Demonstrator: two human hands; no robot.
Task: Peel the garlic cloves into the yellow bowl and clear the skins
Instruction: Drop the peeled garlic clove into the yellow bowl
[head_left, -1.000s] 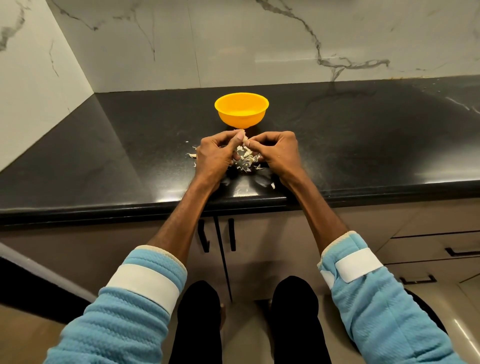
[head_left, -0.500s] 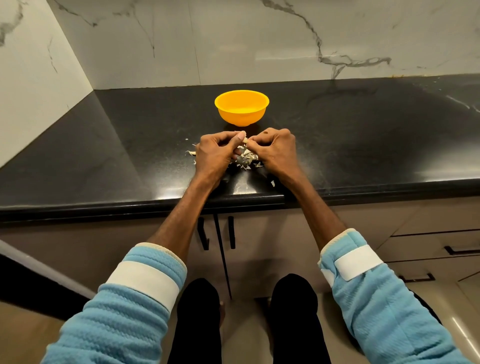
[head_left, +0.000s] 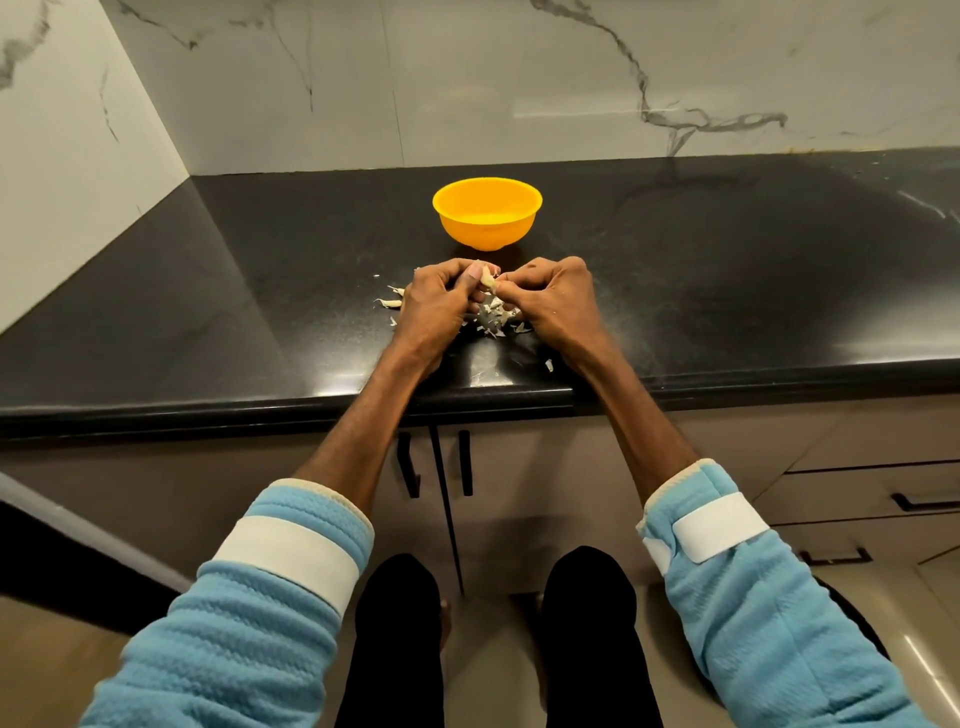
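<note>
Head view, nearest first: both forearms reach out of blue sleeves (head_left: 249, 623) and cross the front edge of the desk (head_left: 208, 312), wrists low over the black surface. A loose heap of skins (head_left: 493, 319) lies on the desk directly under and between the hands, with a few strays to the left and one near the edge; judged, the work is held over this spot so the waste drops in one place for later clearing. The left hand (head_left: 436, 306) is curled, thumb and fingertips clamped on a pale clove (head_left: 487, 280) raised just above the heap. The right hand (head_left: 556, 301), knuckles up and fingers curled, pinches the clove's free end; whether it grips skin or flesh cannot be told. Peeling appears to be in hand, not finished. Beyond the hands, near but apart, stands the bowl (head_left: 485, 228), upright, within easy reach for dropping the clove. Its floor is hidden from this angle, so contents cannot be confirmed.
</note>
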